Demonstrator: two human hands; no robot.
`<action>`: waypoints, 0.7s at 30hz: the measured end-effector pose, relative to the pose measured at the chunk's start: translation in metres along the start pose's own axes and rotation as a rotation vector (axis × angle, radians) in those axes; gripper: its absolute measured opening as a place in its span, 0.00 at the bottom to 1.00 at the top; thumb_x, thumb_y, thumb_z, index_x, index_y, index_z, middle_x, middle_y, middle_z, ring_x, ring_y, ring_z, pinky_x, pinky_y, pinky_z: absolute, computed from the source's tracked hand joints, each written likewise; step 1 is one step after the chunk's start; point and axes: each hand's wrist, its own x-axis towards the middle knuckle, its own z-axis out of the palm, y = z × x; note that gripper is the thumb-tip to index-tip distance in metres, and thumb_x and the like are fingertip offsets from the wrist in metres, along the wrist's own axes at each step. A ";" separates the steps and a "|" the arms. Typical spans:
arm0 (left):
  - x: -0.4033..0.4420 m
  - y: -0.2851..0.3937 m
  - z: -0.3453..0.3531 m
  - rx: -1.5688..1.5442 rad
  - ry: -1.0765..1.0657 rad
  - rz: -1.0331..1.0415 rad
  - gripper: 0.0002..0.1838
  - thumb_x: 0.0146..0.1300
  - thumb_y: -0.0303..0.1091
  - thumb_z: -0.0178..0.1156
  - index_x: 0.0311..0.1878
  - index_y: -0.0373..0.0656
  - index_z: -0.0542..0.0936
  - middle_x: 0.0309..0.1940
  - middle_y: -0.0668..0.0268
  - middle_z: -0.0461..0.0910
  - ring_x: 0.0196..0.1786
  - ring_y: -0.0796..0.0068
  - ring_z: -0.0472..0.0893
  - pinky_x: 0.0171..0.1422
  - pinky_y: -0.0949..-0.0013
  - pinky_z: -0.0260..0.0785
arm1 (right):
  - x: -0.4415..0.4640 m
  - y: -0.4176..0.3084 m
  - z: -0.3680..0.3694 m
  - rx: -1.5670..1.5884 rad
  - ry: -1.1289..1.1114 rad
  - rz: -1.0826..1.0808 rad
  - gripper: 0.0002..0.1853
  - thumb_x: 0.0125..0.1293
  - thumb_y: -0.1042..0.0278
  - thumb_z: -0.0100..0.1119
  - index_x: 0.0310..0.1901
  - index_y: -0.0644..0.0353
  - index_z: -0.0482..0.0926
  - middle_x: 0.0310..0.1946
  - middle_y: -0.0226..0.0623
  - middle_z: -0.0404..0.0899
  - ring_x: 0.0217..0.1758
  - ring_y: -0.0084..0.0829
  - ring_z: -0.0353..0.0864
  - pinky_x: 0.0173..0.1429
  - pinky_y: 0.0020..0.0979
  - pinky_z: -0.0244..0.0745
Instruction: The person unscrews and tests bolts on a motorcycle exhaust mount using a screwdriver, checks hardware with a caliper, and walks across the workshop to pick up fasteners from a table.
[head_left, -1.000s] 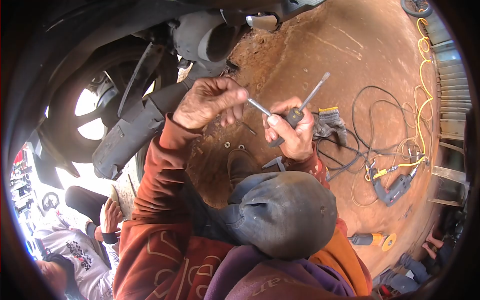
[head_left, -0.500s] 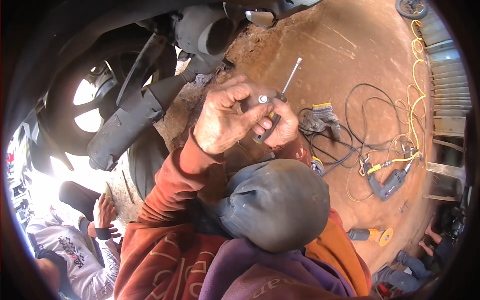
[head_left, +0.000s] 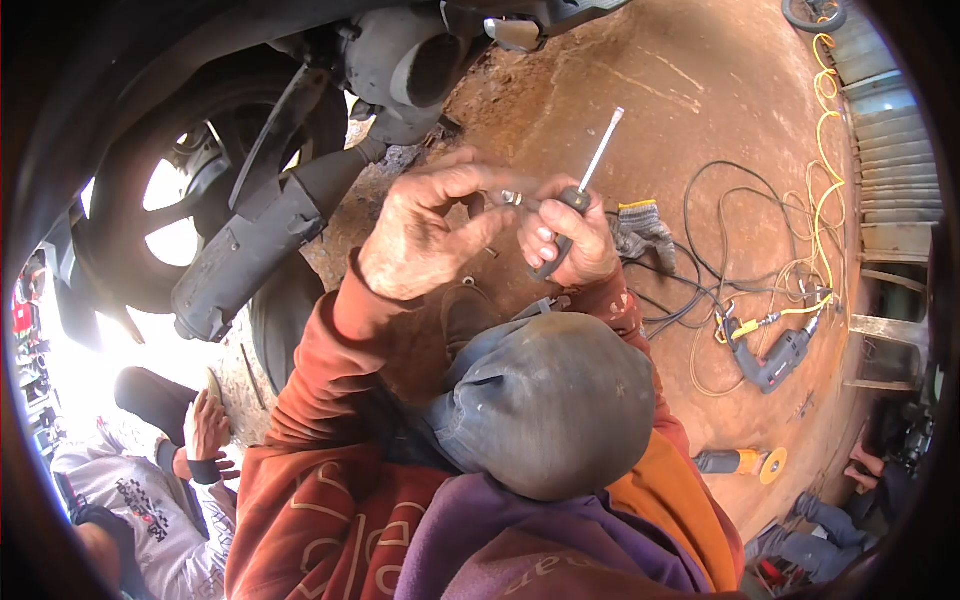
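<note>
In the head view, a flat-tipped screwdriver (head_left: 602, 150) points up and away, its dark handle wrapped by the fingers of my right hand (head_left: 580, 240). My left hand (head_left: 425, 225) is closed in a pinch, thumb and index finger meeting at a small shiny metal piece (head_left: 512, 198). That piece sits between the two hands, close to the right fingertips; its exact kind is too small and blurred to tell. Both hands are raised in front of my bent knee (head_left: 550, 400), beside the scooter's dark exhaust muffler (head_left: 250, 250).
A scooter wheel (head_left: 120, 240) stands at the left. Grey gloves (head_left: 645, 235), black cables (head_left: 690, 200), a drill (head_left: 780, 360), a yellow coiled hose (head_left: 828, 140) and an angle grinder (head_left: 740, 463) lie right. Another person (head_left: 150, 500) sits lower left.
My hands have moved slightly apart, the left going left and the right going right. The screwdriver has shifted right with the right hand, and the small metal piece has moved slightly left.
</note>
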 end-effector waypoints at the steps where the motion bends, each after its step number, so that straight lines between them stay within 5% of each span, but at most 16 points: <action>1: 0.000 -0.002 -0.002 -0.056 -0.014 0.001 0.16 0.56 0.16 0.67 0.49 0.35 0.83 0.41 0.62 0.80 0.45 0.77 0.77 0.51 0.73 0.71 | 0.000 -0.002 0.002 -0.019 -0.012 -0.038 0.07 0.67 0.72 0.60 0.42 0.65 0.76 0.23 0.37 0.73 0.20 0.24 0.71 0.24 0.30 0.72; 6: -0.004 -0.017 -0.011 -0.213 -0.001 -0.129 0.17 0.58 0.17 0.65 0.52 0.36 0.82 0.45 0.62 0.80 0.44 0.78 0.77 0.51 0.74 0.71 | 0.000 -0.006 0.021 -0.220 0.092 -0.139 0.06 0.66 0.74 0.61 0.41 0.67 0.76 0.22 0.35 0.73 0.19 0.23 0.71 0.24 0.28 0.71; 9: -0.002 -0.014 -0.017 -0.067 -0.063 0.018 0.17 0.58 0.19 0.67 0.52 0.36 0.81 0.47 0.62 0.80 0.44 0.79 0.77 0.51 0.75 0.71 | 0.000 -0.010 0.028 -0.316 0.137 -0.154 0.06 0.66 0.74 0.62 0.38 0.67 0.77 0.22 0.33 0.74 0.19 0.21 0.71 0.24 0.25 0.70; 13: -0.001 -0.010 -0.021 -0.288 0.052 -0.269 0.11 0.63 0.26 0.66 0.48 0.36 0.81 0.43 0.60 0.82 0.39 0.79 0.80 0.44 0.76 0.75 | -0.002 -0.019 0.035 -0.660 0.220 -0.187 0.03 0.65 0.76 0.62 0.37 0.66 0.78 0.23 0.29 0.76 0.21 0.16 0.71 0.25 0.22 0.68; 15: -0.001 -0.027 -0.036 -0.377 -0.130 -0.556 0.11 0.66 0.31 0.63 0.49 0.37 0.81 0.35 0.61 0.83 0.32 0.77 0.81 0.34 0.77 0.74 | -0.001 -0.023 0.041 -0.798 0.250 -0.206 0.02 0.65 0.77 0.62 0.36 0.65 0.79 0.24 0.27 0.76 0.22 0.14 0.71 0.26 0.21 0.67; 17: -0.005 -0.040 -0.026 -0.315 -0.079 -0.529 0.11 0.68 0.33 0.62 0.47 0.37 0.81 0.29 0.62 0.83 0.26 0.75 0.81 0.27 0.76 0.72 | 0.000 -0.028 0.048 -1.151 0.188 -0.266 0.01 0.64 0.79 0.61 0.36 0.65 0.78 0.23 0.25 0.76 0.25 0.12 0.71 0.28 0.20 0.67; 19: -0.006 -0.051 -0.020 -0.534 -0.048 -0.271 0.10 0.66 0.30 0.63 0.47 0.36 0.81 0.32 0.61 0.83 0.32 0.74 0.83 0.33 0.75 0.75 | -0.001 -0.030 0.052 -1.144 0.188 -0.252 0.02 0.64 0.79 0.61 0.36 0.65 0.78 0.23 0.25 0.76 0.27 0.12 0.71 0.29 0.20 0.67; 21: -0.010 -0.050 -0.015 -0.538 0.001 -0.243 0.13 0.63 0.27 0.65 0.51 0.36 0.80 0.35 0.61 0.83 0.35 0.74 0.83 0.39 0.75 0.76 | -0.002 -0.033 0.053 -1.144 0.183 -0.237 0.02 0.64 0.78 0.62 0.35 0.65 0.78 0.24 0.25 0.76 0.28 0.12 0.72 0.30 0.19 0.68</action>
